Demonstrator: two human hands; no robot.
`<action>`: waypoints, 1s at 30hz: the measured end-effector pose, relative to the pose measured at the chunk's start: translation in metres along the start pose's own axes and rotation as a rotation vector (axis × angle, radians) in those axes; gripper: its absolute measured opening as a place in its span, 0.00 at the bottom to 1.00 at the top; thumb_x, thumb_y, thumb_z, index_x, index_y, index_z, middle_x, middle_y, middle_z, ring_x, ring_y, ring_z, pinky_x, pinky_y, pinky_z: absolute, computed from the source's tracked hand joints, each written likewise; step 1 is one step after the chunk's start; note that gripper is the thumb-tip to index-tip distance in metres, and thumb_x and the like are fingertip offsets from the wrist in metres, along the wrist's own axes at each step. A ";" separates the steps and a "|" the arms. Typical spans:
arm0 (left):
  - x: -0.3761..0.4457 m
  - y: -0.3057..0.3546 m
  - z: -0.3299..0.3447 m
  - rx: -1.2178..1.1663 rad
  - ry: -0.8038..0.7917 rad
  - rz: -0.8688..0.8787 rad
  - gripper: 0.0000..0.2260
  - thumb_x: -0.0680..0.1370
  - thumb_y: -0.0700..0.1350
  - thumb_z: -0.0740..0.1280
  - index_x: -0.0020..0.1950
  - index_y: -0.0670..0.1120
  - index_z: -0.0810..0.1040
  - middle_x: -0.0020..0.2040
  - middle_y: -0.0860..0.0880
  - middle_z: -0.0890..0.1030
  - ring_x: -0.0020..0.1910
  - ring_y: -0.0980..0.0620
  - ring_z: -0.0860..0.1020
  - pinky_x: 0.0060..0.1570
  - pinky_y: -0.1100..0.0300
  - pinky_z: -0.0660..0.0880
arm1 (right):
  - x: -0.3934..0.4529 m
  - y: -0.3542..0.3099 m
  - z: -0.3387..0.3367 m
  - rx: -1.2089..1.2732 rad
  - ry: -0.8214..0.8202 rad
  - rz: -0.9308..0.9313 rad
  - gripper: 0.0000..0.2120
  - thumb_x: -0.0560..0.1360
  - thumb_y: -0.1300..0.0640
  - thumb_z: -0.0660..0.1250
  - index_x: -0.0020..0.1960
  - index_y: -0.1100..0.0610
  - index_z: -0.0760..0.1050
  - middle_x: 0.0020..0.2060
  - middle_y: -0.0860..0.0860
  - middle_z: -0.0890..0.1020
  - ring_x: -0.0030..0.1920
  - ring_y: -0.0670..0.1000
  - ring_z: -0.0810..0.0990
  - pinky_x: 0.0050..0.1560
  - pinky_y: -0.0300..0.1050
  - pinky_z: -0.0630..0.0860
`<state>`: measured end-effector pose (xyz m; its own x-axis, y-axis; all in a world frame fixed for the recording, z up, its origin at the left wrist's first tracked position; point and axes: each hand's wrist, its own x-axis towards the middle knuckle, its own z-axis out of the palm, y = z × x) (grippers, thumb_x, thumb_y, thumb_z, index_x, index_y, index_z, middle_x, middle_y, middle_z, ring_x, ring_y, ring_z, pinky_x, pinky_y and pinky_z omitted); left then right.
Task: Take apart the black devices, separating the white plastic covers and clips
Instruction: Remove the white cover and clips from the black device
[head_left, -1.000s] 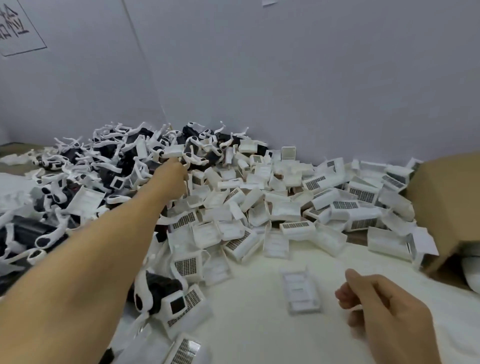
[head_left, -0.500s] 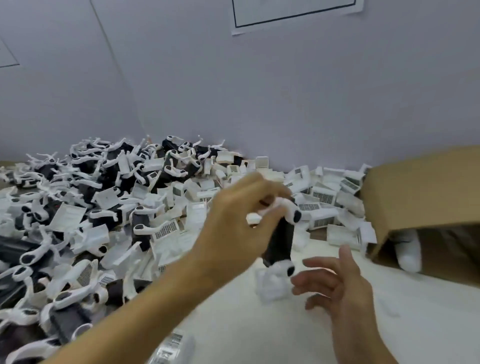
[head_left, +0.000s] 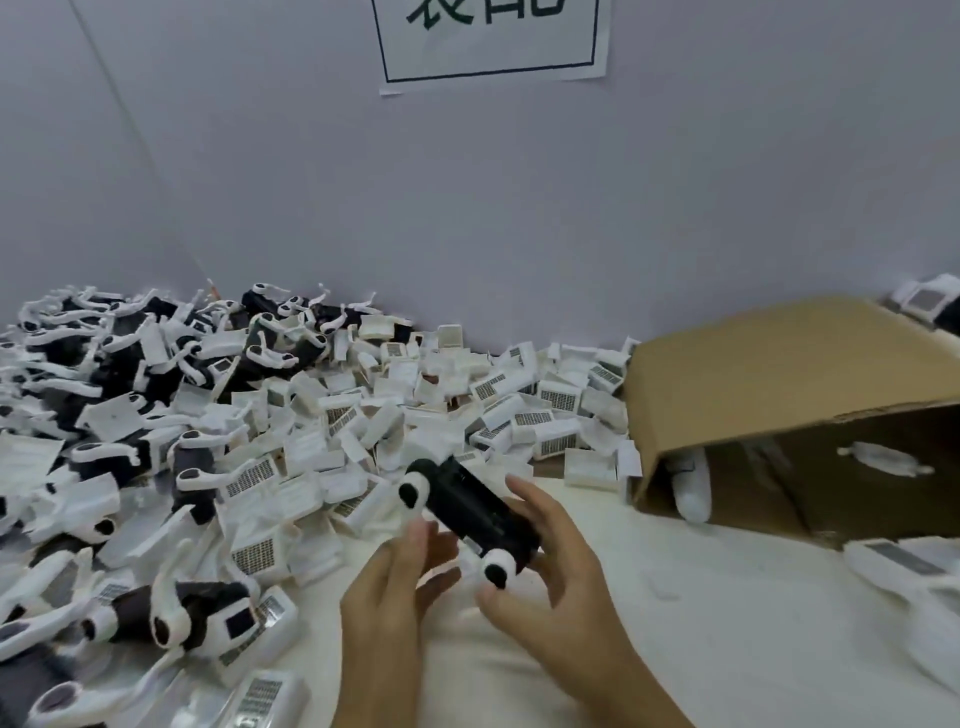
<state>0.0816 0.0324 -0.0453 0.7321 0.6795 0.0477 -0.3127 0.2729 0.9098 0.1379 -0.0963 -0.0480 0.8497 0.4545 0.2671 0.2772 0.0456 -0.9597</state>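
Moved: black device (head_left: 475, 512) now tilted betw both hands, left hand (head_left: 400, 582) fingers & right hand (head_left: 550, 566) fingers curled round it.

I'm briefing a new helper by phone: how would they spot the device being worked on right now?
Start at the tipped cardboard box on the right, then look left along the white table to the two hands. The black device lies tilted between the left hand and right hand. Unlike those in the pile, it is lifted clear, a white clip end at each tip.
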 end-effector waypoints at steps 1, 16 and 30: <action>0.002 0.003 0.000 -0.060 -0.008 -0.096 0.15 0.64 0.54 0.77 0.42 0.43 0.88 0.44 0.40 0.87 0.45 0.44 0.86 0.46 0.52 0.80 | -0.002 0.000 0.004 -0.084 -0.064 -0.039 0.37 0.63 0.51 0.74 0.70 0.39 0.68 0.60 0.35 0.79 0.61 0.43 0.80 0.60 0.34 0.73; -0.001 0.001 0.000 -0.155 -0.117 -0.262 0.23 0.67 0.59 0.74 0.47 0.39 0.86 0.51 0.33 0.85 0.52 0.33 0.84 0.51 0.44 0.82 | -0.001 -0.002 0.013 -0.233 -0.022 -0.122 0.16 0.66 0.44 0.78 0.51 0.46 0.81 0.41 0.45 0.85 0.45 0.48 0.84 0.46 0.32 0.75; 0.007 -0.004 -0.014 0.713 -0.213 0.767 0.29 0.70 0.38 0.73 0.71 0.53 0.76 0.63 0.58 0.77 0.64 0.56 0.75 0.61 0.67 0.70 | -0.001 0.004 0.011 -0.038 -0.090 -0.202 0.43 0.67 0.52 0.75 0.76 0.33 0.60 0.74 0.34 0.68 0.74 0.39 0.66 0.69 0.40 0.71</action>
<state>0.0792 0.0453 -0.0546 0.6020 0.3490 0.7182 -0.3591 -0.6850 0.6339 0.1329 -0.0868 -0.0532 0.7323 0.5171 0.4432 0.4559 0.1112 -0.8830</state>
